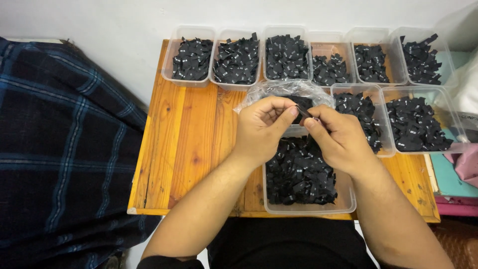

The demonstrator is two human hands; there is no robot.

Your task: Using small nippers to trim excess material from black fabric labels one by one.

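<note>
My left hand and my right hand meet above the middle of a small wooden table. Together they pinch a small black fabric label between thumbs and fingertips. Directly below the hands stands a clear plastic tub full of black labels. Behind the hands lies a crumpled clear plastic bag with more black labels inside.
Several clear tubs of black labels line the table's far edge and right side. A dark blue plaid cloth covers the left. A white wall rises behind. Pink and white things sit at far right.
</note>
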